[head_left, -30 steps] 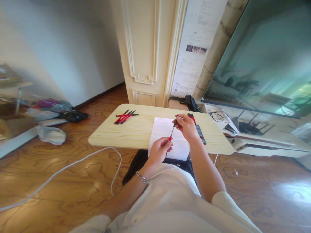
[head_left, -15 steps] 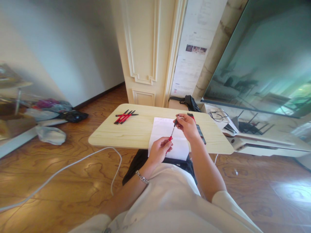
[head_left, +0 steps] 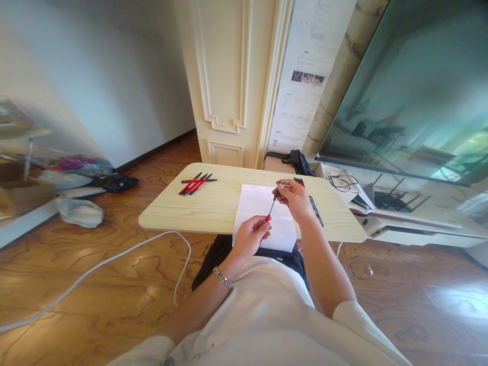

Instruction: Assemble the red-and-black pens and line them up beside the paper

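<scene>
- Poster on the wall beyond the desk: lines of dark print, a reddish patch low down and a row of three small pictures; the words are too small and blurred to read.
- Black trousers: a small pale mark, perhaps a label, shows near the waist; it cannot be made out.
- Left hand: its grip is closed round a red barrel, held above the white paper; the fingers cover most of the barrel.
- Right hand: its grip pinches a black pen part between thumb and fingers; a thin stem runs down from it to the barrel's top, and whether its tip sits inside is too small to tell.
- Red and black pens lie crossed in a pile at the desk's left; black tips of another group peep out past the right hand, which hides the rest.
- Dark flat slab on the desk: partly behind the right forearm; large screen: cut off by the picture's edge.
</scene>
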